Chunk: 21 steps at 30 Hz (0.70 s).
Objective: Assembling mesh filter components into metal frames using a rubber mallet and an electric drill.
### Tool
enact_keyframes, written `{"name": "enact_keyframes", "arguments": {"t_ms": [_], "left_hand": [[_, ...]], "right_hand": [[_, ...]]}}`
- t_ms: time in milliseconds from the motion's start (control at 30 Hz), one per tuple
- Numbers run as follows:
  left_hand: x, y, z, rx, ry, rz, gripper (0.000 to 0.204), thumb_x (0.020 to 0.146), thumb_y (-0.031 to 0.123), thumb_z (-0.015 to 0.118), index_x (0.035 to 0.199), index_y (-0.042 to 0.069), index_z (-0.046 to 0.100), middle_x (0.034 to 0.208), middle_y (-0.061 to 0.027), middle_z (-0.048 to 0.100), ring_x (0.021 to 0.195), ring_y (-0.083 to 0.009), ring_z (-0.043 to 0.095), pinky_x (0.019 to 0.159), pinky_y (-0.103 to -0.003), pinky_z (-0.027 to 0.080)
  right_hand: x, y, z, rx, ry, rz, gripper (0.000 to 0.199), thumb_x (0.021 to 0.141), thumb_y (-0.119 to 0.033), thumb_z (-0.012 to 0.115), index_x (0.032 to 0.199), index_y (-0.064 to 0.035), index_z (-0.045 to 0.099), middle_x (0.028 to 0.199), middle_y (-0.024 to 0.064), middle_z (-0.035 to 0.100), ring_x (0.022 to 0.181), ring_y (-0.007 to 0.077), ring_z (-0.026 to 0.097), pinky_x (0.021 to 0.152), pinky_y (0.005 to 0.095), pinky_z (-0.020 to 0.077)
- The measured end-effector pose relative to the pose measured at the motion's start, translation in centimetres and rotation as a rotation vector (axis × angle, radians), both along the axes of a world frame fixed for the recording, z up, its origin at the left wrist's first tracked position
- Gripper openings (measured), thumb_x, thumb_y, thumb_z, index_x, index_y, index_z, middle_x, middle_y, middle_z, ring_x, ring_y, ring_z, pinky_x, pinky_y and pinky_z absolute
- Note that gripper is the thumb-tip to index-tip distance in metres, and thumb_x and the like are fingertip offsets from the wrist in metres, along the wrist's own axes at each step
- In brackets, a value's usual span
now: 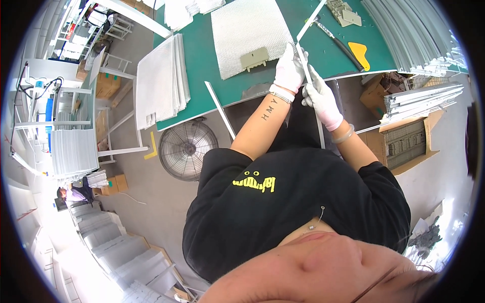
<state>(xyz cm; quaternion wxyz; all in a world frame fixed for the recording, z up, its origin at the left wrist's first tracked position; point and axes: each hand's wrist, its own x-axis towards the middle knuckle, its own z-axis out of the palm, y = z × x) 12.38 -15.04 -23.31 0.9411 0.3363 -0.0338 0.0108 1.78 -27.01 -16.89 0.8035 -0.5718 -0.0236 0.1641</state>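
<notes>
My left hand (pixel 291 69), in a white glove, is closed around a long, thin white strip (pixel 306 68) at the table's front edge. Just nearer to me, my right hand (pixel 322 101), gloved too, is closed on the same strip. Its near end runs down toward my lap. At its far end the strip meets a second white strip (pixel 310 22) at an angle; whether they are joined I cannot tell. Left of my hands, a beige-grey plastic bracket (pixel 254 59) lies on a white mesh sheet (pixel 242 30).
On the green table (pixel 199 55) sit a stack of white sheets (pixel 162 78), a black-handled hammer (pixel 339 44), a yellow scraper (pixel 358 54), more beige parts (pixel 346 14) and grey strips (pixel 409 30). A floor fan (pixel 189 150) stands left; an open carton (pixel 404 146) is at right.
</notes>
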Motion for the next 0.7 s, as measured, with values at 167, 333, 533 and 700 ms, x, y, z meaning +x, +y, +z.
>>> {"name": "enact_keyframes", "arguments": {"t_ms": [167,333,533,700], "left_hand": [[-0.9,-0.6,3.3,-0.363,0.234,-0.047,0.033,0.106,0.033,0.050,0.106,0.002,0.060,0.097,-0.0089,0.061,0.092,-0.0199,0.059,0.091,-0.035,0.050],[-1.0,-0.5,3.7,-0.101,0.223,0.001,0.034,0.106,0.033,0.051,0.097,0.002,0.062,0.086,-0.0071,0.061,0.084,-0.0186,0.059,0.083,-0.033,0.050],[-1.3,-0.7,4.1,-0.201,0.245,0.010,0.031,0.105,0.031,0.053,0.098,0.003,0.062,0.086,-0.0066,0.061,0.082,-0.0178,0.059,0.081,-0.032,0.050],[-1.3,-0.6,3.9,-0.333,0.229,-0.024,0.029,0.105,0.031,0.053,0.106,0.003,0.060,0.095,-0.0060,0.061,0.089,-0.0185,0.059,0.084,-0.034,0.051]], "right_hand": [[-0.4,-0.5,0.0,0.036,0.004,-0.012,0.060,0.106,-0.014,0.045,0.160,-0.0065,0.020,0.086,0.0020,0.050,0.058,0.0035,0.040,0.064,0.0219,0.0496],[-0.1,-0.6,-0.1,0.083,0.035,0.001,0.062,0.102,-0.005,0.046,0.159,-0.0066,0.022,0.088,0.0022,0.053,0.062,0.0048,0.044,0.062,0.0218,0.0491],[-0.1,0.6,-0.6,-0.115,-0.043,-0.111,0.059,0.104,-0.008,0.048,0.159,-0.0073,0.025,0.088,0.0028,0.053,0.060,0.0038,0.045,0.061,0.0222,0.0498],[0.1,-0.2,-0.3,0.008,-0.002,-0.008,0.059,0.104,-0.009,0.047,0.159,-0.0078,0.026,0.086,0.0025,0.054,0.058,0.0047,0.044,0.060,0.0219,0.0492]]}}
